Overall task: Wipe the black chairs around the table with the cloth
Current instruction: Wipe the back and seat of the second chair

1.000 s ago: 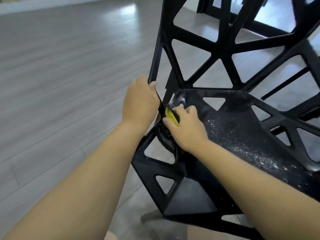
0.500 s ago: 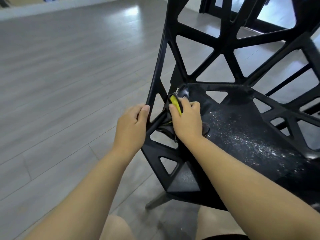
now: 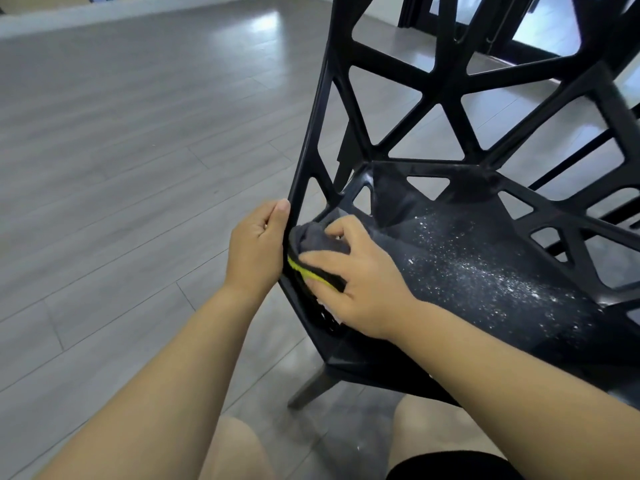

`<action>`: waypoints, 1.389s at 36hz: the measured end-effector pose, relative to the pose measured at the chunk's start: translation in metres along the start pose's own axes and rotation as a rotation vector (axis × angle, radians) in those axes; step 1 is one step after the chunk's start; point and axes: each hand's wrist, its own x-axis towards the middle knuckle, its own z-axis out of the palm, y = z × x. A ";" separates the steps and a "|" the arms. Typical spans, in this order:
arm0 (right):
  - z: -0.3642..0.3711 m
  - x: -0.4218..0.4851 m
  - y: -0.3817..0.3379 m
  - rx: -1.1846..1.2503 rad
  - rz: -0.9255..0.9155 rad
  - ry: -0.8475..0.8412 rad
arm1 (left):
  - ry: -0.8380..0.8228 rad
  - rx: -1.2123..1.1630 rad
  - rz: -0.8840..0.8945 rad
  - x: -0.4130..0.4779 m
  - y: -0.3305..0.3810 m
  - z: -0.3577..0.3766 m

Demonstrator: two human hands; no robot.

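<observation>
A black chair (image 3: 450, 98) with a lattice of triangular openings fills the right half of the view. Its seat is speckled with white dust at the middle and right. My left hand (image 3: 258, 247) grips the chair's left side edge where the backrest meets the seat. My right hand (image 3: 353, 278) holds a dark grey cloth (image 3: 311, 239) with a yellow edge against the seat's left front corner, fingers curled over it. Part of the cloth is hidden under that hand.
Grey wood-look floor (image 3: 121, 150) spreads to the left and behind the chair. Black furniture legs (image 3: 415, 12) stand at the top behind the backrest. A chair leg (image 3: 311, 389) shows below the seat, and my knees are at the bottom edge.
My left hand has slid down the chair's side edge to seat level. My right hand has moved the cloth from the seat's back left corner forward along the left edge.
</observation>
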 end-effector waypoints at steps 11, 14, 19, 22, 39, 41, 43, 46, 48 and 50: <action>-0.036 -0.033 -0.003 0.068 0.045 -0.136 | -0.029 0.117 0.017 -0.001 0.001 -0.002; -0.051 -0.028 -0.005 0.174 0.203 -0.137 | -0.020 0.123 0.034 -0.002 0.000 -0.002; -0.056 -0.012 -0.012 0.315 0.217 -0.177 | -0.027 0.171 0.052 -0.003 0.001 -0.004; -0.026 -0.019 -0.010 0.059 0.163 -0.239 | -0.036 0.197 0.052 -0.002 0.002 -0.005; -0.011 -0.067 0.004 -0.308 -0.179 -0.194 | -0.163 0.315 -0.018 -0.003 0.009 -0.009; -0.014 -0.064 0.006 -0.327 -0.121 -0.197 | -0.140 0.351 0.014 -0.003 0.010 -0.009; -0.014 -0.056 0.005 -0.282 0.018 -0.143 | -0.129 0.367 0.032 -0.004 0.011 -0.008; -0.009 -0.041 0.007 -0.217 0.265 -0.027 | -0.090 0.367 0.052 -0.009 0.010 -0.009; -0.007 -0.034 0.008 -0.233 0.382 -0.001 | -0.046 0.315 0.050 -0.016 0.008 -0.011; -0.009 -0.032 0.009 -0.276 0.389 -0.034 | -0.024 0.305 0.067 -0.024 0.008 -0.014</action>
